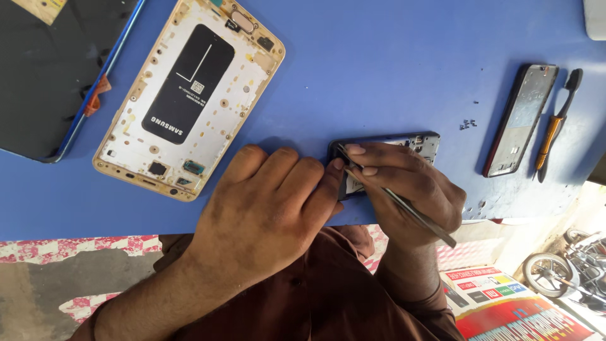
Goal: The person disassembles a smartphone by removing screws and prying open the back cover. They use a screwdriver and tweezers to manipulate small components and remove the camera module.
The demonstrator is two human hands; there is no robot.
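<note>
Phone repair stall: opened phone frames (pixel 189 101) on blue bench (pixel 379 63), screwdriver (pixel 555 123), loose screws (pixel 468 124).

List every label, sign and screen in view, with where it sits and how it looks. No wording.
Dark screen panel: top left on the blue table, black with a blue edge.
Battery label: inside the gold phone frame, black rounded rectangle, white sticker.
Printed sign: bottom right below the table, red with coloured blocks.
</note>
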